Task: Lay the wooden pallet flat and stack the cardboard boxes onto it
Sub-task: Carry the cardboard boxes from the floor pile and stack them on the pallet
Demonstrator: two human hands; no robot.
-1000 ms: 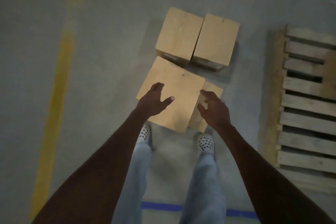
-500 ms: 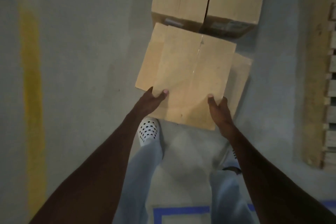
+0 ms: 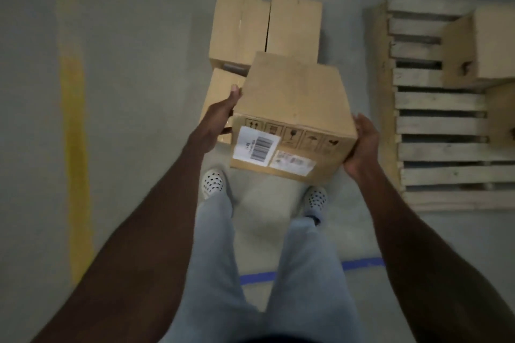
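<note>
Two hands carry a closed cardboard box (image 3: 292, 108) above a grey concrete floor (image 3: 133, 92), seen from the head camera looking down past the person's light trousers (image 3: 217, 259) and white perforated clogs (image 3: 212, 181). The left hand (image 3: 220, 111) presses against the box's left side, thumb tip up at the top edge, the other fingers hidden behind or under the cardboard. The right hand (image 3: 363, 145) cups the lower right corner, fingers curled up along the right side. The box sits between the two hands, tilted so its labelled face turns toward the camera; that face shows a white barcode label (image 3: 256, 145), a second smaller label (image 3: 292, 161) and a row of printed handling symbols.

Three more cardboard boxes remain on the floor beyond: two side by side, the left floor box (image 3: 239, 30) and the right floor box (image 3: 294, 25) touching, and a third box (image 3: 220, 92) nearer, partly hidden by the left hand and the carried box.

To the right the wooden pallet (image 3: 437, 147) lies flat on the floor, its slats running across. On its far end sits one stacked box (image 3: 479, 44), with another pallet box (image 3: 501, 114) at the frame's right edge just beside it. A yellow floor line (image 3: 73, 120) runs down the left, and blue tape (image 3: 257, 277) crosses behind the feet.
</note>
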